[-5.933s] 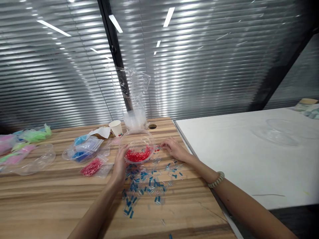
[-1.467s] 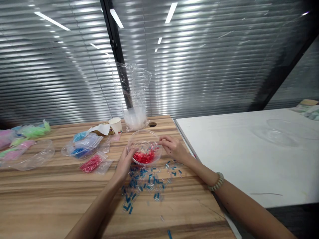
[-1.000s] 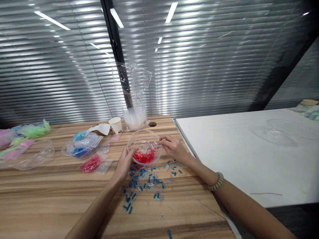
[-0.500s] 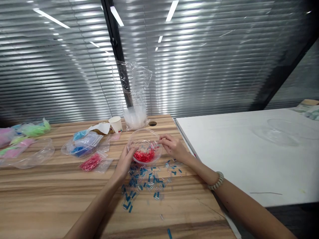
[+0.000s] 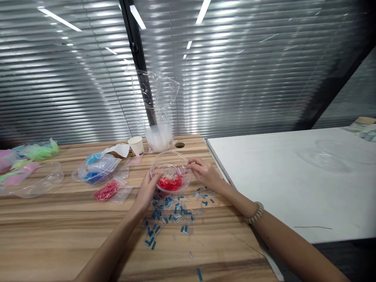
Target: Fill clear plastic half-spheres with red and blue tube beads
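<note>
A clear plastic bowl (image 5: 169, 158) is tilted towards me above the wooden table. A pile of small red tube-shaped beads (image 5: 170, 183) fills its lower part, with a few pale and blue bits above. My left hand (image 5: 146, 192) grips the bowl's left side, thumb over the rim. At the right rim, my right hand (image 5: 205, 173) has its thumb and forefinger pinched together; whether it holds the rim or a small piece is unclear. Below the bowl, many short blue and clear tubes (image 5: 176, 213) lie scattered over the tabletop.
Left of the bowl lie a bag of red beads (image 5: 106, 191) and a clear dish with blue packets (image 5: 95, 176). Behind stand a paper cup (image 5: 136, 146) and a plastic bag of cups (image 5: 159, 137). A white table (image 5: 270, 188) adjoins on the right, holding clear lids (image 5: 323, 160).
Almost nothing differs. Both hands and the bowl keep their places, and the view has shifted very slightly.
</note>
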Demonstrator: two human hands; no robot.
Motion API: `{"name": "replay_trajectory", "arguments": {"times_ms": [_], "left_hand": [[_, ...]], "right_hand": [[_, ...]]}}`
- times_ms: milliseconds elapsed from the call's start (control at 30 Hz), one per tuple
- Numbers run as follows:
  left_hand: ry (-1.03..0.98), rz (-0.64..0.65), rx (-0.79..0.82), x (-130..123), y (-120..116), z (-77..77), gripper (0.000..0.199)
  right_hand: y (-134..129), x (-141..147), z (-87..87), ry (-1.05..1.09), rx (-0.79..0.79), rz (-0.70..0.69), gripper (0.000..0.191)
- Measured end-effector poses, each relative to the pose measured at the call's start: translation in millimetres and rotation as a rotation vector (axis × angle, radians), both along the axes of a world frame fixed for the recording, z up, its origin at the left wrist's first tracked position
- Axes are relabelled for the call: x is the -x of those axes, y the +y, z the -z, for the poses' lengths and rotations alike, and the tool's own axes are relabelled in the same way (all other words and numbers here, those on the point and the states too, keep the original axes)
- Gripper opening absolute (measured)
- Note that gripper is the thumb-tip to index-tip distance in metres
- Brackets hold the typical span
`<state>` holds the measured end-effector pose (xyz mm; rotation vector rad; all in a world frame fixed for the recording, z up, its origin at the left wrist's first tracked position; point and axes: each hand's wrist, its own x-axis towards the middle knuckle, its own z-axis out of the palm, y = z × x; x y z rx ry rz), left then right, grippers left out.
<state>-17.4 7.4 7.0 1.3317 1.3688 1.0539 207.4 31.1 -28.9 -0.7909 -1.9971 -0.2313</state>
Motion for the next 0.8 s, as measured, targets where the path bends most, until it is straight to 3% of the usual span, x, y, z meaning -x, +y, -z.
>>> {"name": "replay_trajectory", "arguments": {"times_ms": [800], "left_hand": [[0.026,0.021,-0.027,0.6,-0.2,1.1,0.058]], "right_hand": [[1.3,-1.2,0.6,-0.033,0.006,-0.004,0.023]]}}
